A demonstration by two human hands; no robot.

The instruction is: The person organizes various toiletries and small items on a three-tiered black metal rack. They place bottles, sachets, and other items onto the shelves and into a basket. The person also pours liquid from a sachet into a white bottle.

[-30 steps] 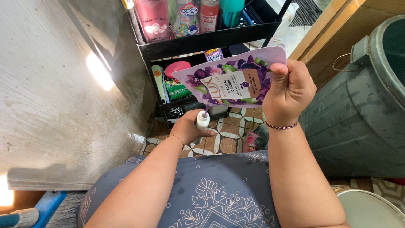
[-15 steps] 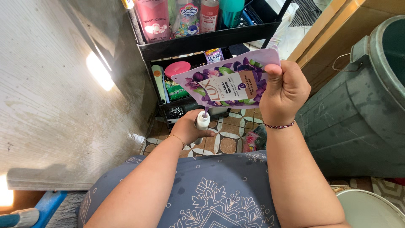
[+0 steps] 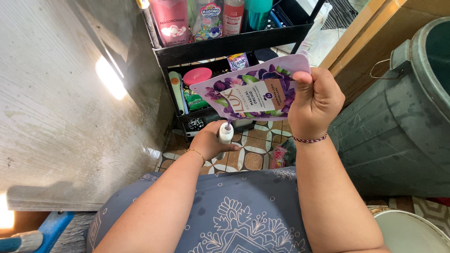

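My right hand (image 3: 316, 100) grips the upper corner of a purple flowered refill pouch (image 3: 251, 93), tilted with its spout corner down to the left. A thin purple stream runs from that corner into the mouth of a small white bottle (image 3: 225, 133). My left hand (image 3: 208, 140) is wrapped around that bottle, holding it upright just under the pouch, above a patterned tile floor (image 3: 253, 150). My lap in a blue patterned garment (image 3: 225, 215) fills the bottom of the view.
A black shelf rack (image 3: 229, 44) stands ahead, with bottles on top and small items below. A grey-white wall (image 3: 61, 103) runs along the left. A large green bin (image 3: 398, 122) stands at the right, a white round rim (image 3: 412, 229) at the bottom right.
My right hand has drawn the pouch slightly left and down. The left hand and the bottle have stayed in place.
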